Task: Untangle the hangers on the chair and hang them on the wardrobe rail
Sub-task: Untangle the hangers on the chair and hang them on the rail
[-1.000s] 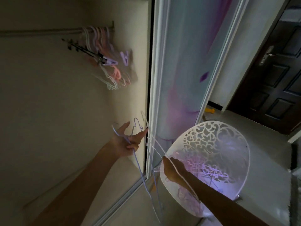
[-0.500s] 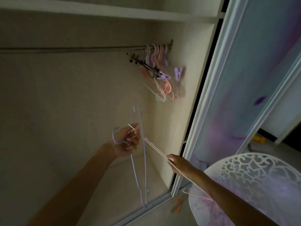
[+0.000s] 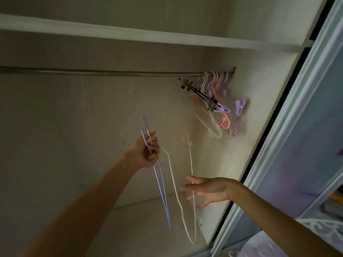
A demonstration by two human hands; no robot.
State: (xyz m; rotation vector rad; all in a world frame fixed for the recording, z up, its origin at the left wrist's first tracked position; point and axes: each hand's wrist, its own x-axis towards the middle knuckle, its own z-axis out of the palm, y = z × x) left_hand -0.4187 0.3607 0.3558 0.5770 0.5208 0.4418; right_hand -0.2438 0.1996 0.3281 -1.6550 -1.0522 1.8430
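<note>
Hangers (image 3: 163, 190) gripped in left hand (image 3: 146, 153), right hand (image 3: 207, 190) spread

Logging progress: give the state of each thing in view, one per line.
Left hand: grips blue and white hangers.
Right hand: open, fingers spread.
Blue hanger: held, dangling.
White hanger: held, dangling.
Rail: hangers bunched at its right end.

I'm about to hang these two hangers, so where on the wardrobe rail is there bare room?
The metal wardrobe rail is bare from its left end to the hung pink, lilac and white hangers, which crowd its right end by the side wall.
</note>
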